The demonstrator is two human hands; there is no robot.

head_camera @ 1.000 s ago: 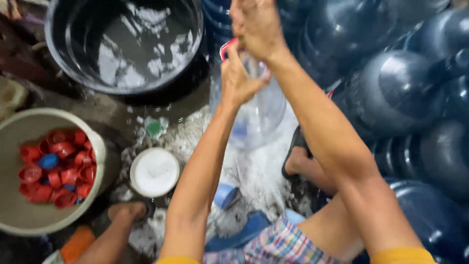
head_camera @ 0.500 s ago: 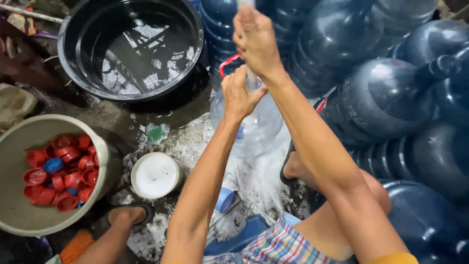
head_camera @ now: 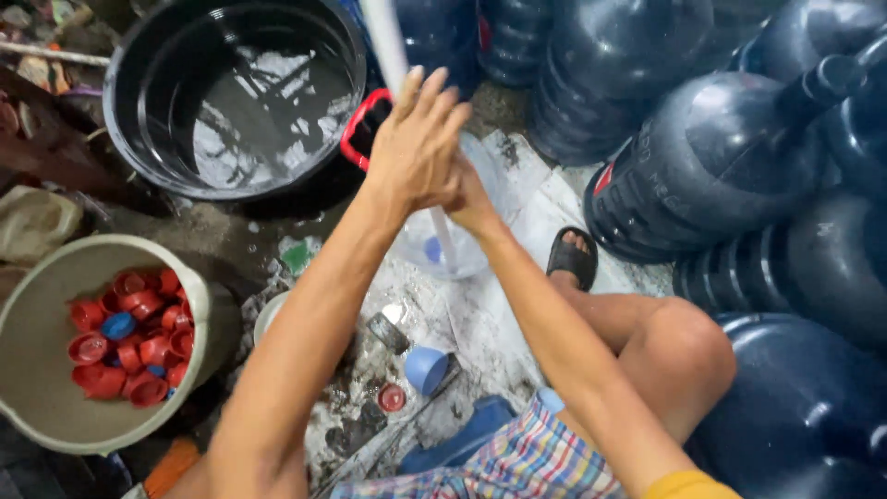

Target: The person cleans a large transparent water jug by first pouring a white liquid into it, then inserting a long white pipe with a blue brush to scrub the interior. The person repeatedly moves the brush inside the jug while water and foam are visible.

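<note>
A white rod slants down from the top edge into a clear plastic water jug with a red handle, standing on the wet floor. My left hand is wrapped around the rod above the jug's mouth. My right hand sits just below and behind it, mostly hidden, also gripping the rod. The rod's lower end shows through the clear jug wall near a small blue piece.
A black tub of water stands at top left. A beige bowl holds several red and blue caps. Dark blue water jugs are stacked along the right. A loose blue cap and red cap lie near my sandalled foot.
My left hand has risen from the jug's mouth to grip the rod. My right hand has dropped from above the left hand to below and behind it. The view has tilted.
</note>
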